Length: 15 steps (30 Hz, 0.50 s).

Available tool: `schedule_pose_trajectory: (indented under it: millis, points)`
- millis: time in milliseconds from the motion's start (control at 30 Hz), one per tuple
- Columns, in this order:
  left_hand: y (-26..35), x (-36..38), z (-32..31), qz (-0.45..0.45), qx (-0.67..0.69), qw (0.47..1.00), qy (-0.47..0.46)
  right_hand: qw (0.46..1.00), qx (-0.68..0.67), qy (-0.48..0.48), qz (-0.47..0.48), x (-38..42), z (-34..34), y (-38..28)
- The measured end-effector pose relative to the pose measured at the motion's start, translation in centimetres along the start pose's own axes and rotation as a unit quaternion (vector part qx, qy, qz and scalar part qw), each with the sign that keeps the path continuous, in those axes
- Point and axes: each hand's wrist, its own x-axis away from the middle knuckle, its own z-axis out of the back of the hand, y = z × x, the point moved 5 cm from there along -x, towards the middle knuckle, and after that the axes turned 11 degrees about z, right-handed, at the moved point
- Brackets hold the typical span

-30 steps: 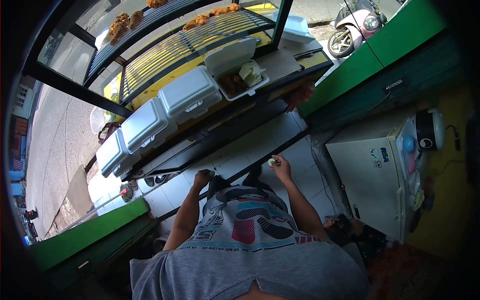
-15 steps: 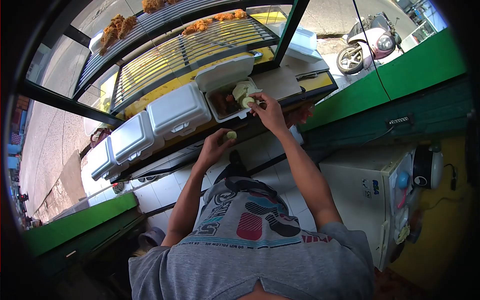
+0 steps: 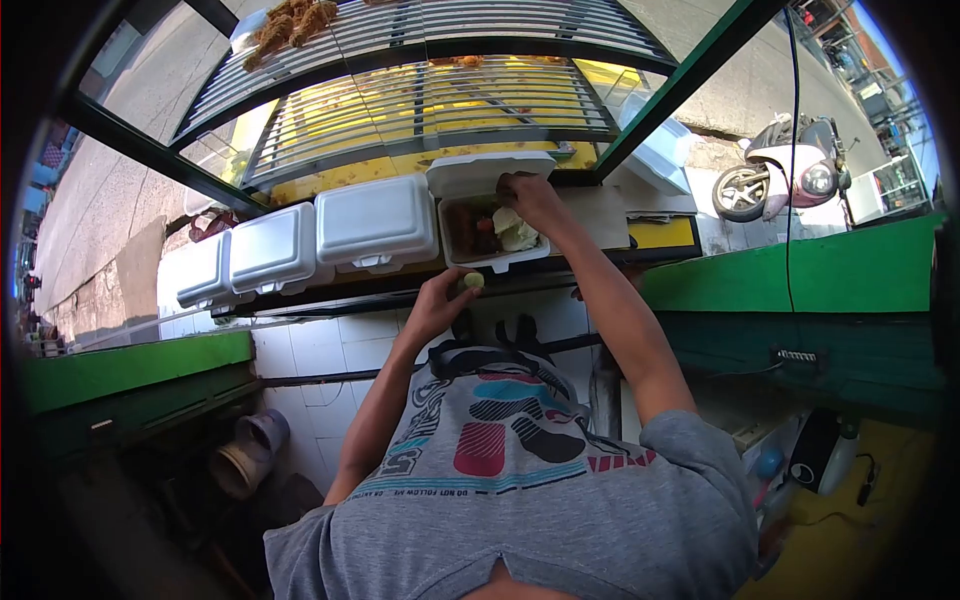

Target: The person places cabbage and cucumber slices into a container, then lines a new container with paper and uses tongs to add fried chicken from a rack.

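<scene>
In the head view, my left hand [image 3: 436,306] pinches a pale green cucumber piece [image 3: 473,281] just in front of an open white foam box [image 3: 522,264]. My right hand [image 3: 533,202] reaches over that box's back right part, fingers closed and pointing down; whatever they hold is hidden. Inside the box lie a pale cabbage leaf [image 3: 515,232] on the right and dark brown-red food [image 3: 470,225] on the left. The box's lid [image 3: 485,170] stands tilted back behind it. Left of it, a closed foam box [image 3: 375,220] stands beside two more closed ones.
Behind the boxes rises a glass-fronted display with slatted racks [image 3: 420,110] and fried chicken [image 3: 290,25] on the upper one. A dark frame post [image 3: 690,85] slants at the right. Green ledges [image 3: 780,270] flank the stall; a motorcycle [image 3: 785,170] is parked outside.
My right hand has moved from the box's front right to its back, and the cucumber slice it held is out of sight. My left hand keeps its cucumber piece. The view has turned.
</scene>
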Motion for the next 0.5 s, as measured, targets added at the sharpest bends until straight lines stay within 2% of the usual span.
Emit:
schedule_pose_trajectory:
  millis: [100,200,300,400,500]
  points:
    - [0.5,0.1,0.1,0.046,0.009,0.998,0.031,0.998,0.034,-0.045,0.012,-0.7,-0.7,2.0]
    - [0.5,0.4,0.0,0.052,0.043,0.995,0.077,0.998,-0.001,-0.043,0.055,-0.7,-1.1,2.6]
    - [0.4,0.6,-0.5,0.048,0.097,0.989,0.098,0.998,-0.019,-0.039,0.045,-0.6,-0.8,2.7]
    - [0.7,0.9,-0.8,0.053,0.094,0.988,0.111,0.997,-0.048,-0.013,0.06,-1.0,-0.7,3.1]
    - [0.3,0.8,-1.2,0.062,0.119,0.984,0.117,0.995,0.008,-0.024,0.095,-0.7,-1.2,3.0]
